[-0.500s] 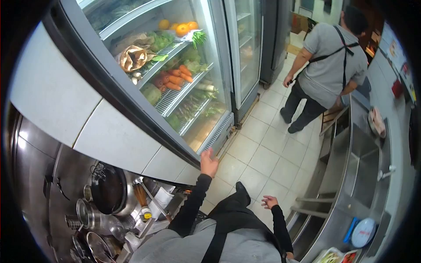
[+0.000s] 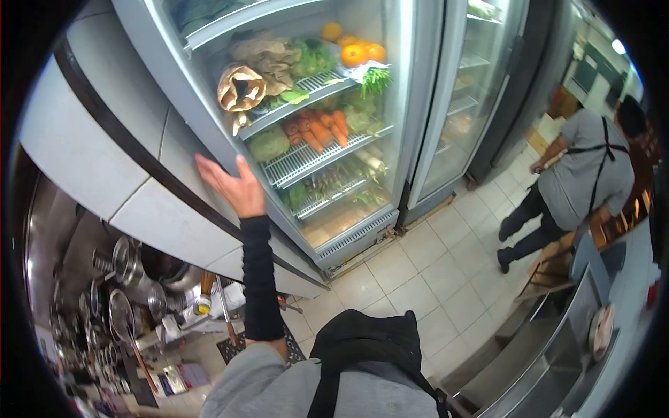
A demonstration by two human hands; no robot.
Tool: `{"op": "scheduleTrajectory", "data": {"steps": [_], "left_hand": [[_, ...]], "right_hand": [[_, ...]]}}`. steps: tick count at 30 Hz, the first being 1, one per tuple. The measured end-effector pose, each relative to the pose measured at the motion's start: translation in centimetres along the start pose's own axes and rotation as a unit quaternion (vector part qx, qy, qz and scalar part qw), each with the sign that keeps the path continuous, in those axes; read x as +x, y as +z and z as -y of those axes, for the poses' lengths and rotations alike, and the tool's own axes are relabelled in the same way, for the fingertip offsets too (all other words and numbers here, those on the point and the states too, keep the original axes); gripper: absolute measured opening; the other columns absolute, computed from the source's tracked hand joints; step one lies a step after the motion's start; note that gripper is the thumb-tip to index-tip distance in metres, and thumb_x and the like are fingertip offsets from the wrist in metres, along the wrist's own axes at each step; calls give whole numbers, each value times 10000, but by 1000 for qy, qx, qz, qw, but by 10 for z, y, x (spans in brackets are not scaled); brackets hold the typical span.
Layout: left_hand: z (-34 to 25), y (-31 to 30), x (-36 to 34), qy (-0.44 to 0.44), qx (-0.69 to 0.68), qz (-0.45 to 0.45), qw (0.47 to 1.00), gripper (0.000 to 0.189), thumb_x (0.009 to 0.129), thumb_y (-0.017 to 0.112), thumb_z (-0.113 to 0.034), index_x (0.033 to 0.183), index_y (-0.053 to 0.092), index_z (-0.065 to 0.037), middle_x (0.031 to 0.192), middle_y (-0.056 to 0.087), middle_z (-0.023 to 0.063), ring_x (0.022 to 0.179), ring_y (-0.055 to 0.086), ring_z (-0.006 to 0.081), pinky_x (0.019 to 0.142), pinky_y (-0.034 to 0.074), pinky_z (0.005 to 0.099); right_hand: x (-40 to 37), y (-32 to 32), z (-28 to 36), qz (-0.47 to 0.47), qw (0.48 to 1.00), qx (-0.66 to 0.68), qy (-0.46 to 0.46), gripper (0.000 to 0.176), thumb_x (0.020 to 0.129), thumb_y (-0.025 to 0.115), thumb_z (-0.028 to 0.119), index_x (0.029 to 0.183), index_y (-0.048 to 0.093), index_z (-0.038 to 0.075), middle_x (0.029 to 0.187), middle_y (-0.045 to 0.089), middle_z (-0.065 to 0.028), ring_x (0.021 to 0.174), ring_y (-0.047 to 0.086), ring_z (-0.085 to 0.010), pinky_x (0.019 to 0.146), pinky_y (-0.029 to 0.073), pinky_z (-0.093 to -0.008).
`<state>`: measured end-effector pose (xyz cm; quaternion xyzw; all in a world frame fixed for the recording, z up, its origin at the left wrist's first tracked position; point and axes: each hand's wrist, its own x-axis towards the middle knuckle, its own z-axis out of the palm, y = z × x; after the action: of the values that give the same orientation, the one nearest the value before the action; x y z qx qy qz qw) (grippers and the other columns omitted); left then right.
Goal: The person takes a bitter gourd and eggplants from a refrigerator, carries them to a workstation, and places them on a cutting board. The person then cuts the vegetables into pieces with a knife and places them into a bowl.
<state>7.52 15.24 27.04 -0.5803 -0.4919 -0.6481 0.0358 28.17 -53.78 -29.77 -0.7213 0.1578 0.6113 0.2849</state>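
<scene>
At the far left, under the white wall panels, metal pots (image 2: 125,261) were crowded together. Just right of them the left hand (image 2: 233,184) was raised, its fingers spread and holding nothing, the palm lying flat on the grey left frame of the display fridge (image 2: 174,76). Behind the glass, carrots (image 2: 320,131) lay on a wire shelf, with oranges (image 2: 362,52) one shelf higher. The right hand was out of view. At the far right a co-worker (image 2: 582,174) in a grey shirt stood well apart from the fridge.
</scene>
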Motion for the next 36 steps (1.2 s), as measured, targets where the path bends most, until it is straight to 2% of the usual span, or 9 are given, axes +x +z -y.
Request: {"op": "scheduleTrajectory", "data": {"steps": [4,13,20,21,22,27,30,34,36], "left_hand": [[22,9,27,-88,29,-14,996,602,919,726,-197,1395,499,94,1343,501,268,1226,538,386,1081,426,447],[55,45,18,-81,156,-93,980,490,944,698,-377,1216,575,11,1113,658,216,1017,647,380,935,501,483],[66,39,29,-113,117,30,986,658,846,795,-147,1348,435,83,1294,527,338,1238,541,482,1065,444,533],[72,43,30,-126,108,24,986,675,844,796,-141,1358,419,81,1304,518,339,1245,536,485,1069,446,531],[67,43,30,-140,96,21,985,692,842,798,-134,1369,403,78,1314,510,339,1252,532,488,1073,447,530],[34,26,17,-156,103,24,982,652,856,772,-130,1355,402,71,1298,501,331,1213,551,485,1014,483,528],[-2,-4,-17,-147,117,31,982,647,865,758,-120,1385,414,53,1345,478,313,1215,553,477,958,524,526],[-58,-62,-74,-131,112,50,984,464,920,718,-185,1237,460,35,1188,527,270,1084,600,463,849,537,507],[-79,-74,-96,-115,71,99,986,351,967,667,-250,1139,481,-7,1105,552,236,1016,620,455,828,541,497]], "right_hand": [[14,-46,98,30,992,-104,-61,396,968,553,148,1359,579,90,1080,739,-176,864,746,-381,659,580,-519],[73,-208,339,-17,987,-105,-119,353,1001,505,181,1332,550,64,1132,716,-202,820,726,-392,700,588,-516],[138,-227,431,-12,885,-461,-59,265,1003,523,210,1180,667,76,967,740,-152,806,726,-318,673,578,-480],[145,-217,437,98,638,-755,-118,226,992,535,226,1093,722,150,954,763,-70,826,740,-255,686,578,-441],[147,-207,448,44,787,-611,-72,219,989,560,225,1115,715,135,962,763,-77,814,741,-258,668,580,-434],[83,-54,474,152,810,-506,-253,280,992,655,196,1231,670,51,1006,757,-130,742,744,-274,584,589,-395],[-25,63,469,274,776,-442,-357,263,1046,591,168,1260,657,30,1056,749,-135,759,738,-219,567,587,-321],[-188,197,462,344,573,-421,-613,311,1051,594,157,1295,648,-28,1145,722,-125,986,701,-186,829,569,-292],[-300,236,462,334,587,-309,-669,288,1055,579,122,1276,651,-48,1203,682,-141,1054,658,-181,914,544,-322]]}}
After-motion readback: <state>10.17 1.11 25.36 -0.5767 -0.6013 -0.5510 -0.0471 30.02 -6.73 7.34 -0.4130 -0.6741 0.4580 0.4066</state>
